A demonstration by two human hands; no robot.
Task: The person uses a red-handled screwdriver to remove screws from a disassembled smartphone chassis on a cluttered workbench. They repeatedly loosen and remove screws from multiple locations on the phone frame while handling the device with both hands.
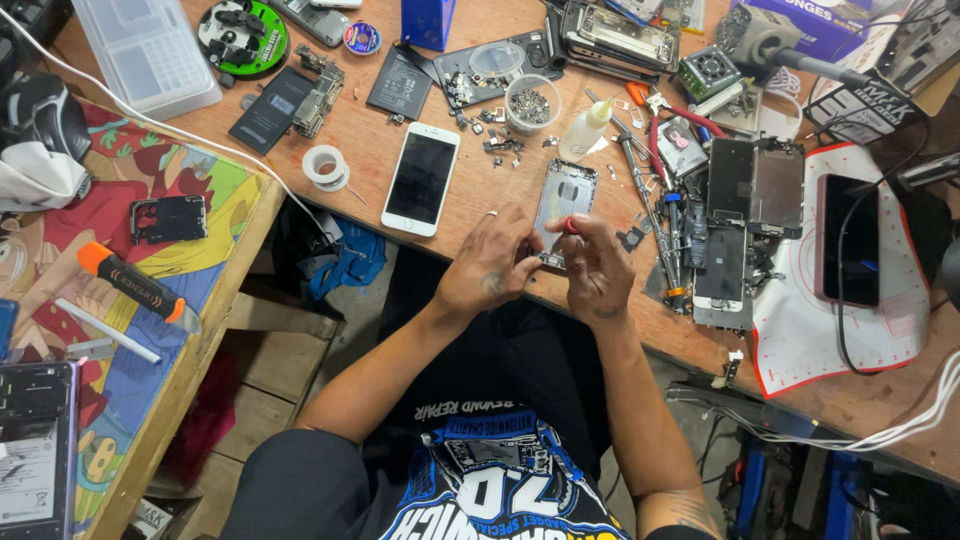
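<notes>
Here, both hands (pixel 545 265) on phone housing (pixel 563 205)

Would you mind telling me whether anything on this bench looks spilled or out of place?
Yes: small screws and metal bits lie scattered loose on the wooden bench beside the clear cup, rather than inside it.

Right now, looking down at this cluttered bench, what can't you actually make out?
- Head view: the near end of the open phone housing is covered by the left hand and right hand.
- The red-tipped tool: its tip is hidden by fingers.
- Contents of the small cup of screws: too small to tell apart.
- The tablet is cut off by the left edge.
</notes>
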